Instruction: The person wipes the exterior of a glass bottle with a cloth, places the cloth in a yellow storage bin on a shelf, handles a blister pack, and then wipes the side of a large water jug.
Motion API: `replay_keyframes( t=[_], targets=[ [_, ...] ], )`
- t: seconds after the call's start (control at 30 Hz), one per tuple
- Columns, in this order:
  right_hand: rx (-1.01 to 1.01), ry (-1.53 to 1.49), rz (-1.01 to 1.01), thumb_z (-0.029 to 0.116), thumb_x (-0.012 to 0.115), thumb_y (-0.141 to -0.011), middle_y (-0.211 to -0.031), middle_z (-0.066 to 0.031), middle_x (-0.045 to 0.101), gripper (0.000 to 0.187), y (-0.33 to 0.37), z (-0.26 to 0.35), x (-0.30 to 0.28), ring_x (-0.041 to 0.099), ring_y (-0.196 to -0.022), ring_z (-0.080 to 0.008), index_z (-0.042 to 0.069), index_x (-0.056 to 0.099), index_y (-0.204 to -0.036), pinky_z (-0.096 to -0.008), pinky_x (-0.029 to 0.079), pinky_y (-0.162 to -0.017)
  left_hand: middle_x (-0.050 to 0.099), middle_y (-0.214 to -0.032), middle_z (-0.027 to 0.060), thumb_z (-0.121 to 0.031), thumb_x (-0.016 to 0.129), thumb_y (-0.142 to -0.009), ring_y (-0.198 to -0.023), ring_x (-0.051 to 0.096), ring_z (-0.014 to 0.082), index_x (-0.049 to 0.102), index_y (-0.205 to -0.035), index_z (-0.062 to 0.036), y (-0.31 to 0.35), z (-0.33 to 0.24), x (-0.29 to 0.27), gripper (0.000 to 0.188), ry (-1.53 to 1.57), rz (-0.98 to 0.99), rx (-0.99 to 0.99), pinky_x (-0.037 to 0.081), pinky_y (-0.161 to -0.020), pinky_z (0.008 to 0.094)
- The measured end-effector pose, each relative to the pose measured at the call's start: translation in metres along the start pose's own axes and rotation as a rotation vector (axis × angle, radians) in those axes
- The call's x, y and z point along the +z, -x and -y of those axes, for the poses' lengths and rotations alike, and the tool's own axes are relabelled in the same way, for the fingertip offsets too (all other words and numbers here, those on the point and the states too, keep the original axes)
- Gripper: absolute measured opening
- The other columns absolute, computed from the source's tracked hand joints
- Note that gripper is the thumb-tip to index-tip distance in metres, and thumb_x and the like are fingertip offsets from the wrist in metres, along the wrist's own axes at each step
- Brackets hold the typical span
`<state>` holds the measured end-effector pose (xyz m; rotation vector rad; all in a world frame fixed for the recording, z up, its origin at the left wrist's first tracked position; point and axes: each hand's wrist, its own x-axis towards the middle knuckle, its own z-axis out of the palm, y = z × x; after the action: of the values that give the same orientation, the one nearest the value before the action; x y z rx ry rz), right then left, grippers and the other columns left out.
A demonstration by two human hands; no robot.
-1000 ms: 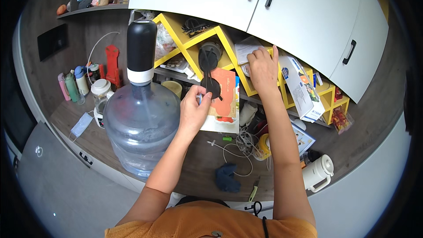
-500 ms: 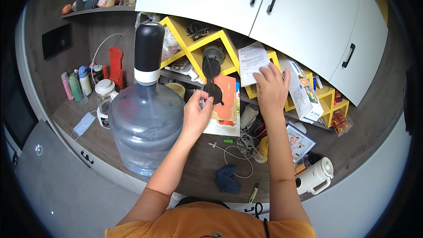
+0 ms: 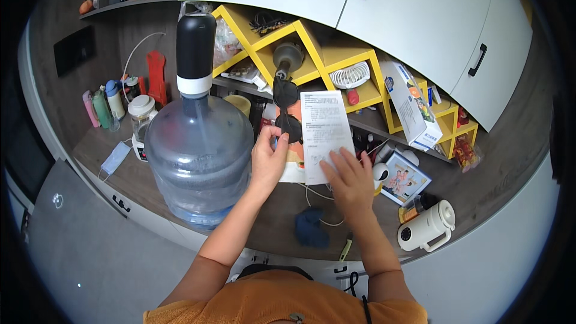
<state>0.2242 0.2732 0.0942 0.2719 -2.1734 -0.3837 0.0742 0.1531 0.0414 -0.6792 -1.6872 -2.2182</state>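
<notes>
My left hand (image 3: 270, 159) is closed on a pair of dark round-lensed sunglasses (image 3: 285, 92), held upright with one lens above the other. Just to their right is a white printed sheet (image 3: 326, 126), partly covering an orange-red card (image 3: 293, 155). My right hand (image 3: 351, 183) has its fingers on the lower right part of this sheet and grips it; where the grip pinches is partly hidden.
A large water bottle (image 3: 198, 150) with a black pump stands left. Behind are yellow zigzag shelves (image 3: 307, 54) holding a white fan (image 3: 350, 75) and a long box (image 3: 411, 105). A framed photo (image 3: 405, 178), white kettle (image 3: 427, 228), dark blue cloth (image 3: 311, 228) and green-handled knife (image 3: 346, 247) lie right and near.
My right hand has brought the printed sheet from the shelf leftward and nearer, beside the sunglasses. The fan behind it now shows. My left hand stays nearly in place with the sunglasses.
</notes>
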Motion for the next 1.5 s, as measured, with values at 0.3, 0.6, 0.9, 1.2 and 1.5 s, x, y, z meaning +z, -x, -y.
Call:
replay_keyframes(
  t=[0.3,0.6,0.9,1.2,1.5],
  targets=[
    [0.189,-0.417,0.366,0.003,0.071,-0.059,-0.129,-0.0107,0.047,0.058,0.079,0.037,0.004,0.041,-0.122,-0.0322,0.017,0.060,-0.114,-0.0516,0.037,-0.094,0.050,-0.078,0.0028,-0.007,0.057,-0.085,-0.057,0.042,0.0076,0.051,-0.091,-0.0018,0.085,0.034,-0.007,0.010,0.067,0.134,-0.117,0.037,-0.052,0.0244],
    [0.230,-0.735,0.527,-0.009,0.057,-0.067,-0.127,-0.0147,0.048,0.052,0.181,0.067,0.053,0.044,-0.121,-0.0322,0.014,0.060,-0.114,-0.0373,0.041,-0.098,0.045,-0.081,-0.0048,-0.008,0.051,-0.091,-0.073,0.040,0.0037,0.049,-0.088,-0.0073,0.170,0.127,-0.031,0.004,0.140,0.155,-0.527,0.035,-0.066,0.0181],
    [0.256,-0.732,0.563,-0.006,0.058,-0.070,-0.129,-0.0126,0.048,0.049,0.239,0.091,0.111,0.041,-0.124,-0.0293,0.013,0.060,-0.115,-0.0365,0.038,-0.101,0.059,-0.074,0.0121,-0.014,0.055,-0.087,-0.071,0.054,0.0216,0.054,-0.081,-0.0015,0.202,0.205,-0.048,0.014,-0.309,0.206,-0.624,0.043,-0.069,0.0343],
    [0.215,-0.686,0.501,0.013,0.069,-0.072,-0.131,-0.0089,0.047,0.047,0.239,0.081,0.104,0.038,-0.127,-0.0269,0.012,0.057,-0.118,-0.0440,0.033,-0.102,0.055,-0.108,0.0234,-0.013,0.059,-0.084,-0.111,0.050,0.0345,0.058,-0.082,0.0023,0.219,0.215,-0.048,0.016,-0.509,0.200,-0.424,0.039,-0.091,0.0389],
    [0.551,-0.481,0.699,0.019,0.071,-0.071,-0.127,-0.0117,0.047,0.064,0.258,0.048,0.113,0.051,-0.109,-0.0320,0.015,0.045,-0.129,-0.0412,0.042,-0.092,0.048,-0.123,0.0237,-0.012,0.067,-0.075,-0.110,0.043,0.0377,0.060,-0.081,-0.0003,0.220,0.192,-0.042,0.014,-0.776,0.343,-0.229,0.035,-0.095,0.0426]
  ],
)
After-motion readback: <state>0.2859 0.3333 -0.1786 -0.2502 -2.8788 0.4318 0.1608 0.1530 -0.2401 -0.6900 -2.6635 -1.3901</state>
